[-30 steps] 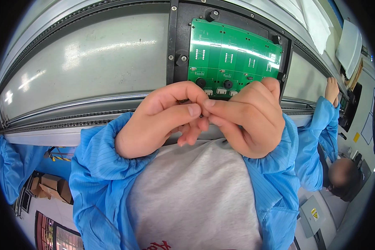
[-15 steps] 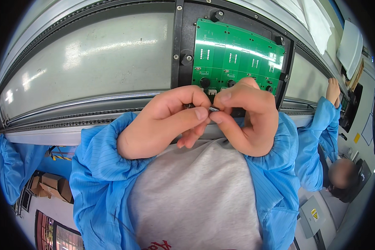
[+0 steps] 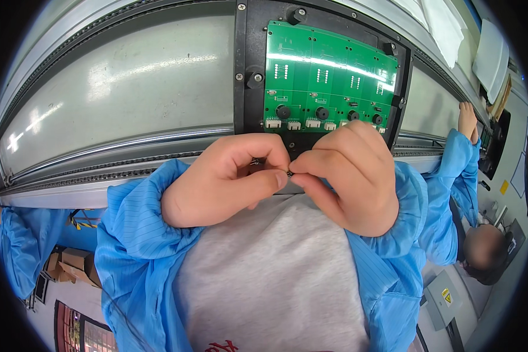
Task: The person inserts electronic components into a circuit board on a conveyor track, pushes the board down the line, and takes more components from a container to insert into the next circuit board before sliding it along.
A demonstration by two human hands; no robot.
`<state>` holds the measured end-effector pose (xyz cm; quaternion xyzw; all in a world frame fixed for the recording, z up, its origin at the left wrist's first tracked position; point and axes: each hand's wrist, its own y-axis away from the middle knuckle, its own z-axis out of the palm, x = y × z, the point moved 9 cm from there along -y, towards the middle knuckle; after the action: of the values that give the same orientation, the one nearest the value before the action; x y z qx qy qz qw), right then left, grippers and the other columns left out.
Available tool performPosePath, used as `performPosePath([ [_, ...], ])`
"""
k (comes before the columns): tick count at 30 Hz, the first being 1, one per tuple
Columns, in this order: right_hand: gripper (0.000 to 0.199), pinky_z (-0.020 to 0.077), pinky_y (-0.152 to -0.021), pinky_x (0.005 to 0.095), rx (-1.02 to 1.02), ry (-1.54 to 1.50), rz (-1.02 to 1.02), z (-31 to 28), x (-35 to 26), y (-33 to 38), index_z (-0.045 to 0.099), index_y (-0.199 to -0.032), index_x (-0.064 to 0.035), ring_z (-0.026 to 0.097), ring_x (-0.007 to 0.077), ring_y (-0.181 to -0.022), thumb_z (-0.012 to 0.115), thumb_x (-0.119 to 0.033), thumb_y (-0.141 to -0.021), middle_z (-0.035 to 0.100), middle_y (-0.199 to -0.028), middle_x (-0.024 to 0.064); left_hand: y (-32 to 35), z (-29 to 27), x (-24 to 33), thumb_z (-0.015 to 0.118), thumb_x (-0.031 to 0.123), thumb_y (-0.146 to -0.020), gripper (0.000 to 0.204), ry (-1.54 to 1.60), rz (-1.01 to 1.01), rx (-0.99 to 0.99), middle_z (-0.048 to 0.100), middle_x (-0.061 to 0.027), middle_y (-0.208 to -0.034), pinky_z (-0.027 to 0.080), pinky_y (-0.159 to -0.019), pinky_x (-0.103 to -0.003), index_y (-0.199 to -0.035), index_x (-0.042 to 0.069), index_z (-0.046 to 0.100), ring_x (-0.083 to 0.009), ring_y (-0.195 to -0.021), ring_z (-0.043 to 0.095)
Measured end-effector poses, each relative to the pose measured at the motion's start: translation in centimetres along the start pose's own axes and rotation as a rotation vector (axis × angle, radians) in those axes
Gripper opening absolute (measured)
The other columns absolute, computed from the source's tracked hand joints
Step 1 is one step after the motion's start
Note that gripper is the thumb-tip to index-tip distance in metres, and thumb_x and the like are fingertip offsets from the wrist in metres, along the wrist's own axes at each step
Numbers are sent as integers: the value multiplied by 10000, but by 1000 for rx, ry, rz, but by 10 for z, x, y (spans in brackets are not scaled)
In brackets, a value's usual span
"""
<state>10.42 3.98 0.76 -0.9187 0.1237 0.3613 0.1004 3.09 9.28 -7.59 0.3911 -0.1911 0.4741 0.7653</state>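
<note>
Close to my body, in front of the near rail, my two hands meet at the fingertips. My left hand (image 3: 226,182) is curled, and several small dark parts with thin metal legs (image 3: 255,162) show inside its fingers. Thumb and forefinger of my right hand (image 3: 352,179) pinch a small dark electronic component (image 3: 290,173), mostly hidden, at the tip of my left thumb. Just beyond the hands lies a green circuit board panel (image 3: 334,58). Black round buzzers (image 3: 321,113) and white connectors (image 3: 273,124) line its near side; my right hand covers part of that edge.
A black fixture frame (image 3: 249,53) with knobs holds the panel on a conveyor with a metal rail (image 3: 129,142). At the right a co-worker's blue sleeve (image 3: 452,164) and hand reach the line; another blue sleeve (image 3: 23,246) is at the left. Cardboard boxes (image 3: 76,264) stand below left.
Both hands have drawn slightly nearer to my body, uncovering the buzzers and connectors. The dark component is now more hidden between the fingertips. The panel appears slightly further left and up in view.
</note>
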Motion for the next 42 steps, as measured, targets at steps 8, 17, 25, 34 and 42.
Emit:
performPosePath([
  [8,177,414,-632,287,48,77,-23,-2,-1,10,672,-854,-61,494,181,-690,732,-56,-687,578,-818,47,-3,3,-5,517,-22,-895,55,-18,-16,-6,542,-39,-738,377,-524,-185,-888,24,545,-79,-568,453],
  [17,127,416,-660,289,26,86,228,-19,55,6,630,-843,-59,496,205,-684,683,-37,-729,548,-798,45,-4,7,-10,538,21,-889,60,88,-60,-2,557,6,-750,340,-525,-178,-891,58,585,-53,-581,460],
  [25,116,395,-752,303,-151,493,102,-8,59,-11,592,-861,-74,507,224,-744,651,-56,-763,543,-835,39,-1,5,-6,500,39,-942,62,-10,-37,-34,541,-32,-751,381,-535,-179,-945,16,557,-68,-569,455],
  [34,120,379,-796,317,-221,573,110,-2,53,-19,576,-860,-89,511,219,-768,645,-76,-763,541,-861,32,7,-1,-6,528,24,-899,62,13,-54,-10,553,12,-755,341,-533,-181,-899,59,579,-54,-579,451],
  [42,124,376,-842,341,-295,823,7,2,41,-28,566,-845,-100,513,213,-770,650,-103,-754,537,-852,30,7,0,-6,527,23,-895,58,44,-62,10,554,4,-768,346,-536,-183,-908,54,575,-59,-586,455],
])
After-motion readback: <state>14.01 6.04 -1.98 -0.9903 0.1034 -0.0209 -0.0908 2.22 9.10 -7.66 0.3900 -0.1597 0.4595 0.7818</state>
